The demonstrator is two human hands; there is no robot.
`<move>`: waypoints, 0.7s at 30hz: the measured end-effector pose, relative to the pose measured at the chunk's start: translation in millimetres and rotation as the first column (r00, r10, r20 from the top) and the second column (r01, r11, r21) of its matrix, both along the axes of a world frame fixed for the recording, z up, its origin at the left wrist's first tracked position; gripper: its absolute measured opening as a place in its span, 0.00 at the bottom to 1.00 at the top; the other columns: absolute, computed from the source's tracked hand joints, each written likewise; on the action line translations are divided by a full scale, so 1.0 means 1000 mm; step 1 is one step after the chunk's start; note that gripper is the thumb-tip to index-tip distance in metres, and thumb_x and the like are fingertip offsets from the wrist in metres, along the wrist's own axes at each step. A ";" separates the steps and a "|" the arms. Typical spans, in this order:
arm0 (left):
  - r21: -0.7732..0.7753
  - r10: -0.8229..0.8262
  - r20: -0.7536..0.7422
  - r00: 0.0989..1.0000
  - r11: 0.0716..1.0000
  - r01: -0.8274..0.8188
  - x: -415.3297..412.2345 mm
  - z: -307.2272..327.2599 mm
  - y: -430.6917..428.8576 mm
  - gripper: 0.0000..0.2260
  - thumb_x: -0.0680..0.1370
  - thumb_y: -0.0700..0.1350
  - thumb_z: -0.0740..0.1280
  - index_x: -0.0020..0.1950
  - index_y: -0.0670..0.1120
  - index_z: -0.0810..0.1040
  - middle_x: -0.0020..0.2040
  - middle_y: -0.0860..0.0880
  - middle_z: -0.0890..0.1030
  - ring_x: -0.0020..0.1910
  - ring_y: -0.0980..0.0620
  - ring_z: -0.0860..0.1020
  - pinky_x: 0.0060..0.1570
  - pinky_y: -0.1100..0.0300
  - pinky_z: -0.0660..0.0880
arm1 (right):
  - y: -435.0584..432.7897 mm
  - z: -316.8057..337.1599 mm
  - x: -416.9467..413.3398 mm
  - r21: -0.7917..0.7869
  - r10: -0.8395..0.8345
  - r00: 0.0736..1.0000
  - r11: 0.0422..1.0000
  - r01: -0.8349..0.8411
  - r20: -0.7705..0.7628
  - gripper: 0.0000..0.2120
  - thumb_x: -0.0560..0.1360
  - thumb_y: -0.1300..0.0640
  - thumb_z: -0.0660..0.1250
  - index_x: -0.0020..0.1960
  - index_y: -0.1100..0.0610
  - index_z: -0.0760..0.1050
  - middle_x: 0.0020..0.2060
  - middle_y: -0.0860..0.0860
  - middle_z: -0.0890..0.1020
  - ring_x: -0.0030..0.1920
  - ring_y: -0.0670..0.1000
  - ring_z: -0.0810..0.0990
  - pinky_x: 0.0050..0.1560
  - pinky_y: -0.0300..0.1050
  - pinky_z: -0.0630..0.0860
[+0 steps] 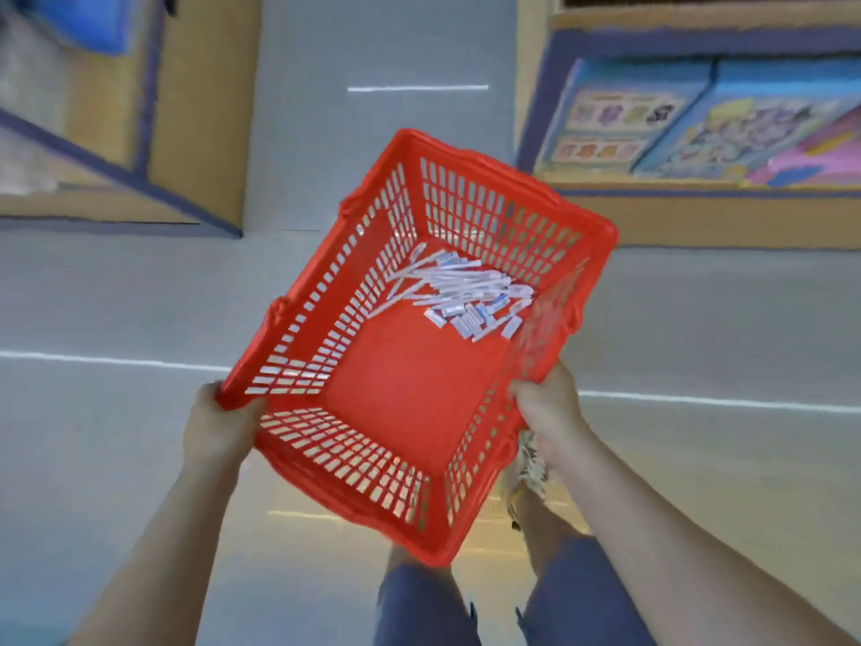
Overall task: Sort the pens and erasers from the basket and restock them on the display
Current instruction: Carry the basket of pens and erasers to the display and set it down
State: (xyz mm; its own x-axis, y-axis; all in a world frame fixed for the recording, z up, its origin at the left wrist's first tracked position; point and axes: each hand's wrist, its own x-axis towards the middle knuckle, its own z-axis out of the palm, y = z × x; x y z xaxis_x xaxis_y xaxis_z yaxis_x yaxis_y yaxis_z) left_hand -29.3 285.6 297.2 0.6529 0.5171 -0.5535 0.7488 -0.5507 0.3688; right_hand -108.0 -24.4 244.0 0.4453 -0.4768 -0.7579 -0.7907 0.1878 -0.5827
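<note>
Basket (410, 380), long axis away and rightward

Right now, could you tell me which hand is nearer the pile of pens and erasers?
Right: the right hand grips the rim of the red basket beside the pile of pens and erasers; the left hand grips the opposite corner.

Blue denim shorts (588, 596); pale patterned shoe (529, 463)

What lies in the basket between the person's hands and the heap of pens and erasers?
Only bare red basket floor, in the head view: the pens and erasers lie at the far end.
</note>
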 end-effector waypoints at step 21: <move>-0.537 0.283 0.056 0.958 0.817 -0.210 0.230 0.153 0.081 0.06 0.71 0.39 0.66 0.46 0.41 0.80 0.41 0.39 0.84 0.39 0.39 0.83 0.44 0.38 0.80 | 0.072 0.232 0.336 -0.135 0.396 0.803 0.916 -0.377 0.445 0.20 0.74 0.69 0.67 0.62 0.52 0.73 0.50 0.52 0.83 0.43 0.44 0.80 0.53 0.43 0.77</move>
State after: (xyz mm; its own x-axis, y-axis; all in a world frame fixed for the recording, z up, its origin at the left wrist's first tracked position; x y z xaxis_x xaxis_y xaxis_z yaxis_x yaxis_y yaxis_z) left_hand 201.0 366.7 450.4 0.6260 0.3286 -0.7072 0.7598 -0.0529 0.6480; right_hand 228.5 48.0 475.7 0.8872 -0.2150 -0.4081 -0.4367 -0.1066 -0.8933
